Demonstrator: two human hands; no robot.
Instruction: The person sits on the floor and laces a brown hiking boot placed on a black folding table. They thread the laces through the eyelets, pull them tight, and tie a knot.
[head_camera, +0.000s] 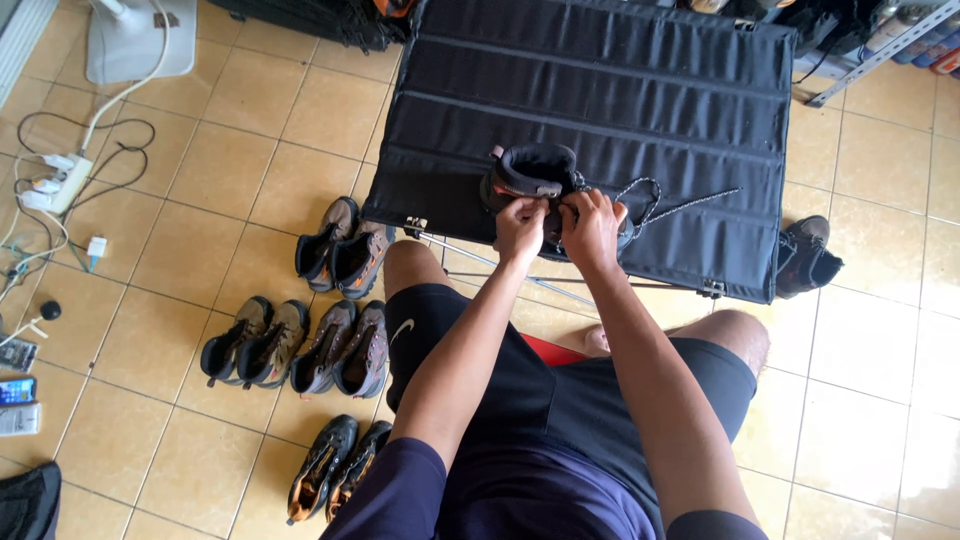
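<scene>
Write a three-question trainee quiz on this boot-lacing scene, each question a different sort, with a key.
1. True or false: the boot stands on the black folding table.
2. Which hand is nearer the speckled lace that trails across the table? A left hand; B right hand.
3. Fill in: the pairs of boots on the tiled floor lie to the person's ____.

Key: 1 true; 2 B; 3 left.
</scene>
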